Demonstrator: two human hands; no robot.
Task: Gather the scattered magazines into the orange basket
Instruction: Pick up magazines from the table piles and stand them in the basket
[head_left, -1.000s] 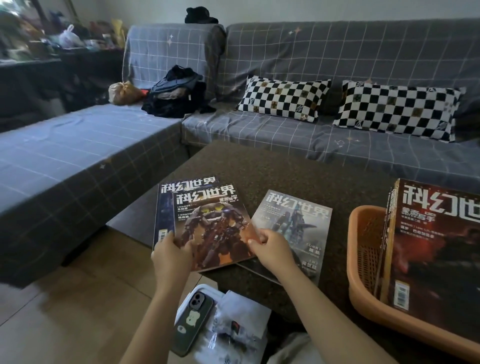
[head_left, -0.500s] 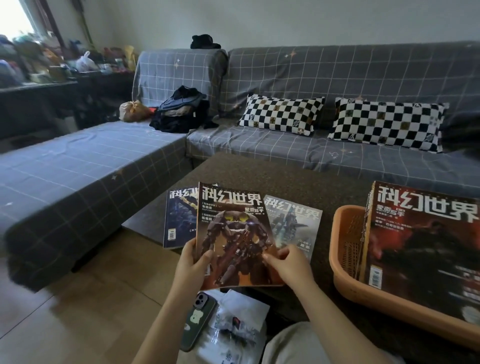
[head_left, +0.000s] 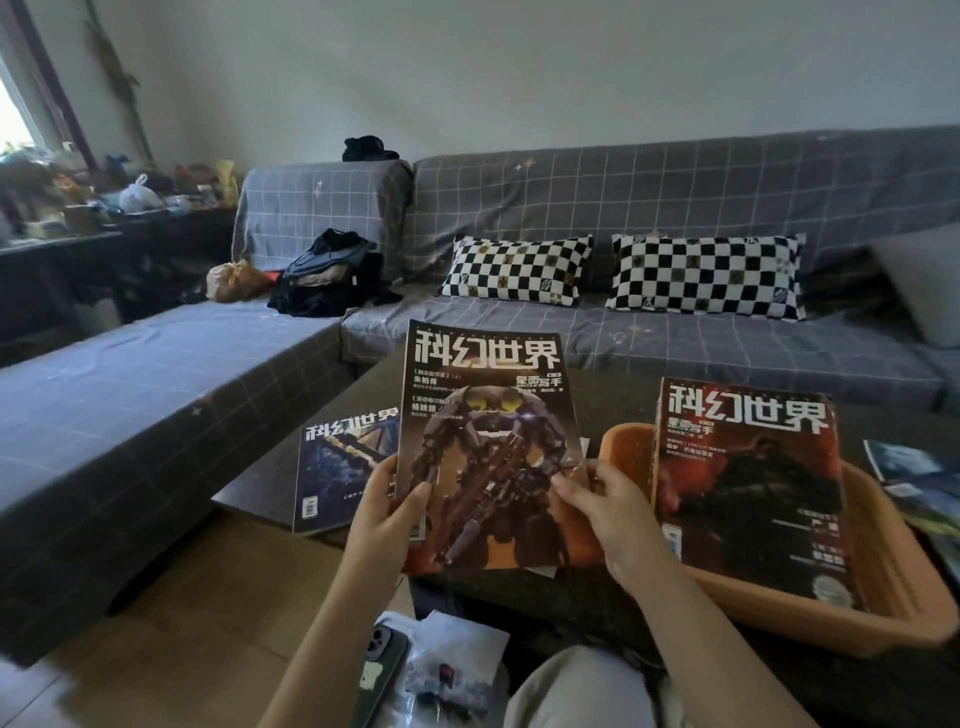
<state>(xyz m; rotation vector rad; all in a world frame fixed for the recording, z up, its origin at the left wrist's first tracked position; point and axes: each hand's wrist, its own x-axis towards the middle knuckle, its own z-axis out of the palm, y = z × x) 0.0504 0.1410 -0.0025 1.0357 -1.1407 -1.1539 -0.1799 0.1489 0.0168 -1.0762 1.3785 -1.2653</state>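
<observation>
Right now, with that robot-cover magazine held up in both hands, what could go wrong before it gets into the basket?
The robot-cover magazine is held only by its lower corners in the left hand and right hand, so it might flop or slip. The orange basket already holds an upright red magazine, which could tip when another goes in. The blue magazine overhangs the table edge and might get knocked off.

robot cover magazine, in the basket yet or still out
Out. Both the left hand and right hand hold the robot cover magazine upright, left of the orange basket.
</observation>
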